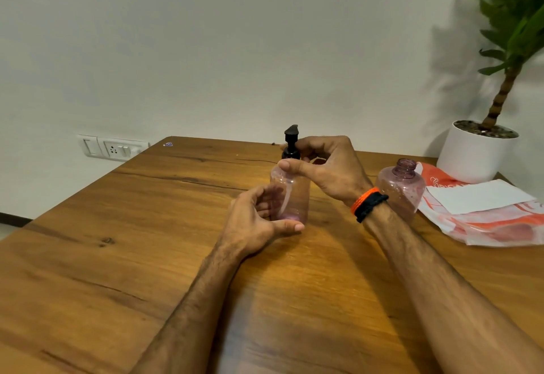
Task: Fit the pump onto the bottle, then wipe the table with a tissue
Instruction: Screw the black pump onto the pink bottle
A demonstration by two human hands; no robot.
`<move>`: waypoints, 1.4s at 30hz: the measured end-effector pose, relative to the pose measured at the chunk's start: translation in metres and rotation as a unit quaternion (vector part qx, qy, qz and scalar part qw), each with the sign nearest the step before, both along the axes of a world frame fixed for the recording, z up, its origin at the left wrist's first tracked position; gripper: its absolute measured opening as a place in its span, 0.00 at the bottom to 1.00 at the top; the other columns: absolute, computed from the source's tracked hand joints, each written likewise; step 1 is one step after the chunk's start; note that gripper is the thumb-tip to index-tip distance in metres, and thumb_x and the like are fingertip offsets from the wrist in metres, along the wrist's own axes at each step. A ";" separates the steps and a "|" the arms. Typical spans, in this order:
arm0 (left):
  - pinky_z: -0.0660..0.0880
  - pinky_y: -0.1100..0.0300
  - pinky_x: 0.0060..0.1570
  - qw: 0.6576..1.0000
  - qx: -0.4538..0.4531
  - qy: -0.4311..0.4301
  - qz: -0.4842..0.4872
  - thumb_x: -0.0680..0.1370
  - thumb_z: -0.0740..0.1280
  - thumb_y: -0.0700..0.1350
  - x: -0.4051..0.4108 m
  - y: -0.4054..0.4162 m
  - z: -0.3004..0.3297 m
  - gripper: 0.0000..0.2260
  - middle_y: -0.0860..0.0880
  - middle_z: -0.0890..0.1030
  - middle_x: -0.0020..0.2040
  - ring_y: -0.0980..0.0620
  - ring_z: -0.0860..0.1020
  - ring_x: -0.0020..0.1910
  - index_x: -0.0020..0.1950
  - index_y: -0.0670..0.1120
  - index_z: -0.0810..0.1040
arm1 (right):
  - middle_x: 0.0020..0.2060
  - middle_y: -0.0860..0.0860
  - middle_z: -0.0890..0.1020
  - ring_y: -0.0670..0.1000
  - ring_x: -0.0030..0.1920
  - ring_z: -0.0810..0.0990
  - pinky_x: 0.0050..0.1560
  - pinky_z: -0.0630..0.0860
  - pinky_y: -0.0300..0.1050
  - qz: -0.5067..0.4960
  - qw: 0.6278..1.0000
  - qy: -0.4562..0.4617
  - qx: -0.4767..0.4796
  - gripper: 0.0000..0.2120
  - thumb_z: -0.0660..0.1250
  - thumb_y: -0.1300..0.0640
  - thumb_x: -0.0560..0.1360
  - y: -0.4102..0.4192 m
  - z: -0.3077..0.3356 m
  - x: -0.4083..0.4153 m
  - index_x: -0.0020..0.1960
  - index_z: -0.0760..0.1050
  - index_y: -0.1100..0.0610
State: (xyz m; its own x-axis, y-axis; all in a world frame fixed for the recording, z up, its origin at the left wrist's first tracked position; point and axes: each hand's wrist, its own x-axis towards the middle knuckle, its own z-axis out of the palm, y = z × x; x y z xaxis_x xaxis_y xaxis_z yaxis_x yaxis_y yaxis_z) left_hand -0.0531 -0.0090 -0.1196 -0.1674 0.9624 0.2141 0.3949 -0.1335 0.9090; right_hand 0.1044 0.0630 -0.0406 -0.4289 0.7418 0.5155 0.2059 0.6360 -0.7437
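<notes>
A clear pink bottle (294,197) stands upright on the wooden table (117,255) at the centre. A black pump (291,144) sits in its neck, its tube visible inside. My right hand (326,170) grips the pump collar from the right, thumb across the bottle's shoulder. My left hand (256,223) cups the lower part of the bottle, fingers curled around it and thumb along its base. A white tissue (477,197) lies on an orange and white plastic bag (500,226) at the right.
A second pink bottle (401,191) with no pump stands just right of my right wrist. A white plant pot (471,155) sits at the far right corner. The wall runs behind the table, with a socket plate (113,148) at the left.
</notes>
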 end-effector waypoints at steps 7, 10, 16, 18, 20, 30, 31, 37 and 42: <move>0.76 0.73 0.49 1.000 -0.002 0.009 0.007 0.58 0.83 0.54 0.001 0.000 0.000 0.40 0.56 0.81 0.60 0.60 0.79 0.57 0.67 0.52 0.74 | 0.39 0.43 0.81 0.40 0.39 0.78 0.38 0.74 0.31 -0.022 0.999 -0.037 0.008 0.29 0.73 0.33 0.56 -0.004 0.002 -0.001 0.50 0.80 0.49; 0.78 0.65 0.56 1.000 0.000 0.006 0.010 0.57 0.83 0.55 0.002 0.001 -0.001 0.41 0.55 0.80 0.60 0.59 0.79 0.58 0.68 0.52 0.74 | 0.35 0.43 0.79 0.40 0.34 0.75 0.36 0.75 0.31 -0.046 0.999 -0.023 0.014 0.25 0.75 0.35 0.56 -0.005 0.001 -0.003 0.46 0.80 0.49; 0.77 0.67 0.54 1.000 -0.003 0.002 0.008 0.58 0.83 0.52 0.003 -0.001 0.001 0.38 0.53 0.81 0.59 0.57 0.80 0.58 0.67 0.50 0.75 | 0.49 0.46 0.85 0.49 0.50 0.81 0.56 0.78 0.49 0.044 0.998 -0.033 -0.032 0.16 0.76 0.55 0.69 0.000 0.006 0.005 0.56 0.81 0.52; 0.77 0.69 0.52 1.000 -0.006 0.007 0.006 0.59 0.83 0.52 0.003 -0.001 0.001 0.38 0.53 0.81 0.60 0.58 0.80 0.58 0.67 0.50 0.74 | 0.49 0.45 0.85 0.49 0.51 0.81 0.54 0.78 0.46 0.038 0.998 -0.040 -0.031 0.18 0.76 0.50 0.68 -0.001 0.006 0.003 0.57 0.80 0.51; 0.76 0.73 0.48 1.000 -0.008 0.012 0.007 0.59 0.83 0.52 0.003 -0.001 0.003 0.38 0.54 0.81 0.60 0.59 0.80 0.57 0.67 0.50 0.74 | 0.47 0.43 0.84 0.44 0.45 0.80 0.47 0.77 0.40 0.008 0.999 -0.042 -0.024 0.24 0.75 0.39 0.62 -0.004 0.006 -0.001 0.53 0.80 0.49; 0.77 0.66 0.54 1.000 -0.005 0.002 0.011 0.59 0.83 0.50 0.005 -0.003 0.004 0.38 0.53 0.81 0.60 0.57 0.80 0.58 0.67 0.49 0.74 | 0.50 0.48 0.85 0.47 0.50 0.82 0.54 0.78 0.46 0.051 0.996 -0.033 -0.058 0.18 0.76 0.56 0.69 0.000 0.009 0.006 0.59 0.79 0.52; 0.77 0.65 0.55 1.000 -0.006 0.004 0.011 0.59 0.83 0.50 0.005 -0.003 0.004 0.39 0.53 0.80 0.60 0.57 0.80 0.58 0.67 0.49 0.73 | 0.50 0.47 0.85 0.47 0.50 0.82 0.53 0.78 0.46 0.048 0.997 -0.028 -0.057 0.18 0.76 0.54 0.69 0.000 0.009 0.006 0.58 0.79 0.51; 0.76 0.72 0.50 1.000 -0.003 0.013 0.013 0.59 0.83 0.52 0.005 -0.003 0.004 0.39 0.54 0.81 0.60 0.59 0.80 0.57 0.68 0.50 0.73 | 0.45 0.44 0.83 0.44 0.42 0.80 0.44 0.78 0.40 -0.037 0.999 -0.022 -0.034 0.22 0.78 0.42 0.61 -0.002 0.006 -0.002 0.50 0.79 0.50; 0.77 0.65 0.56 1.000 -0.001 0.012 0.007 0.60 0.83 0.50 0.004 -0.003 0.004 0.39 0.52 0.81 0.60 0.57 0.80 0.58 0.68 0.48 0.74 | 0.49 0.47 0.85 0.45 0.50 0.82 0.48 0.76 0.42 0.038 0.997 -0.012 -0.062 0.18 0.76 0.55 0.69 0.000 0.009 0.006 0.58 0.79 0.53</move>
